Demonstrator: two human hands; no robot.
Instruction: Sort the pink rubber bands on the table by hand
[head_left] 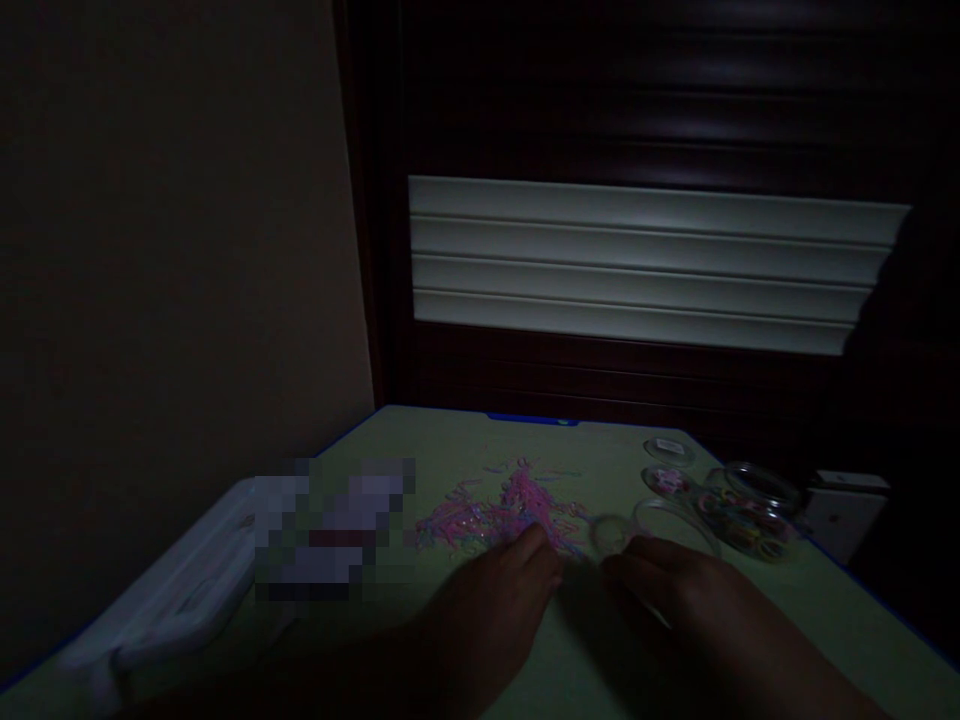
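A loose pile of thin pink and pale blue strands and small loops, like tiny elastic bands (517, 500), lies in the middle of the table (420, 440). My left hand (502, 600) is at the near edge of this pile, its fingers curled together; whatever they pinch is hidden. To its right, my right hand (690, 590) has its fingers bent and pressed together in front of a clear round container (686, 512). Darkness hides what those fingertips hold. The two hands are apart, with a small gap between them.
A clear jar (750, 515) of coloured hair ties lies at the right, near a round lid (670, 450) and a small dish with pink pieces (666, 481). A white box (844, 510) stands beyond the right edge. At the left lie a white tray (180, 580) and a blurred-out item (345, 520).
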